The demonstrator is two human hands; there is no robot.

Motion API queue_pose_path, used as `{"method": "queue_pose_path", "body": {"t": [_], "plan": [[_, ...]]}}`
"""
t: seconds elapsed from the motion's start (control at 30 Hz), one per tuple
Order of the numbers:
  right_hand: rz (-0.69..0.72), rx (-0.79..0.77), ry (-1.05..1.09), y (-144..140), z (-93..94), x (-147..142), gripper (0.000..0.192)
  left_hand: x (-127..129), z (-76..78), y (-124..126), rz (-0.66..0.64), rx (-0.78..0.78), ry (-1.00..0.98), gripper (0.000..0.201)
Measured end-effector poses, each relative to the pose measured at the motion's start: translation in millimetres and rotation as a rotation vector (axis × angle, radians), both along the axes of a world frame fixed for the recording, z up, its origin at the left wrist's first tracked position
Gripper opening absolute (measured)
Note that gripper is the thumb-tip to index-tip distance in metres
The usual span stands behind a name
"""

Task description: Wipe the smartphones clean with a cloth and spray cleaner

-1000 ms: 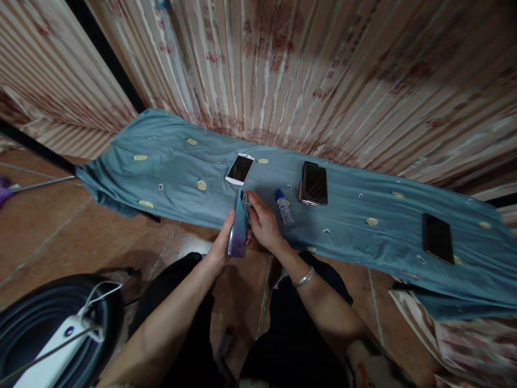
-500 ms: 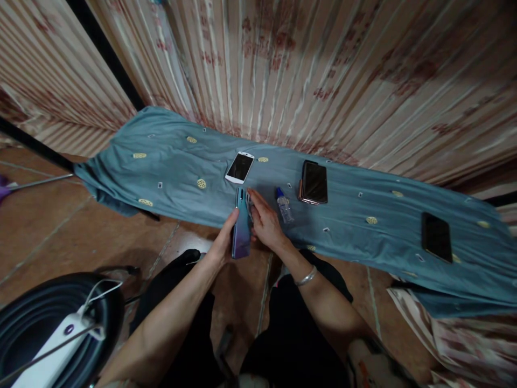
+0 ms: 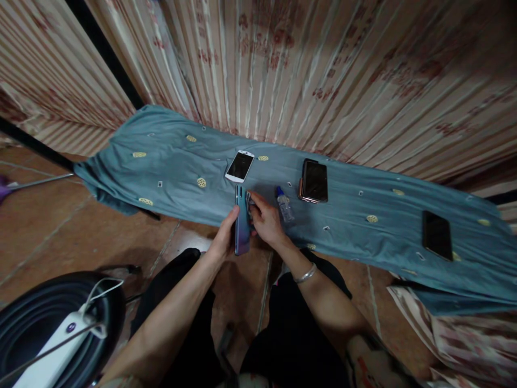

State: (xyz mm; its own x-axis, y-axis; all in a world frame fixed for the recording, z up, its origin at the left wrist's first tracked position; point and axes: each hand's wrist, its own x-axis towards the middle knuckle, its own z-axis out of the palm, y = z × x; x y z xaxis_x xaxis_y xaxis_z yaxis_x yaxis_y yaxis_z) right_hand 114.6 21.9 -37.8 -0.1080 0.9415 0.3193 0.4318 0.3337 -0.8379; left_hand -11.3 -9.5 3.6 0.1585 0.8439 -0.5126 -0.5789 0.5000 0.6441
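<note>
Blue-purple smartphone (image 3: 243, 229), lower end swung rightward since a second ago, left hand (image 3: 223, 238) clasping it, right hand (image 3: 267, 220) half-curled alongside, hold unclear

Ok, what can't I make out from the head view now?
All in the head view:
Blue-purple phone: screen hidden, turned away from the camera.
Left hand: most fingers hidden by the phone and the hand itself.
Greyish item at the right hand: too small and blurred, partly covered by fingers.
Black coil: cut off by the left edge.
</note>
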Motion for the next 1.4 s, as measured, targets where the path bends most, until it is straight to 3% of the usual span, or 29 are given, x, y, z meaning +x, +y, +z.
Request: {"method": "queue_pose_path", "body": {"t": [0.2, 0.4, 0.6, 0.83, 1.03, 1.4], "plan": [[0.022, 0.122, -0.136, -4, -7.1, 0, 0.048, 2, 12.7, 2, 0.059, -0.1, -0.019, 0.047], [0.01, 0.158, -0.155, -1, -1.5, 7, 0.053, 2, 8.0, -2, -0.038, -0.097, 0.003, 0.042], [0.079, 0.245, -0.171, -11, 0.9, 0, 0.052, 4, 9.8, 1, 0.056, -0.095, 0.025, 0.041], [0.083, 0.215, -0.194, -13, 3.8, 3, 0.052, 6, 10.0, 0, 0.022, -0.084, 0.014, 0.042], [0.165, 0.216, -0.21, -28, 9.3, -4, 0.054, 4, 17.4, 2, 0.133, -0.088, -0.015, 0.042], [0.072, 0.201, -0.207, -27, 20.0, 0, 0.056, 15, 3.0, -16, 0.038, 0.052, 0.036, 0.035]]}}
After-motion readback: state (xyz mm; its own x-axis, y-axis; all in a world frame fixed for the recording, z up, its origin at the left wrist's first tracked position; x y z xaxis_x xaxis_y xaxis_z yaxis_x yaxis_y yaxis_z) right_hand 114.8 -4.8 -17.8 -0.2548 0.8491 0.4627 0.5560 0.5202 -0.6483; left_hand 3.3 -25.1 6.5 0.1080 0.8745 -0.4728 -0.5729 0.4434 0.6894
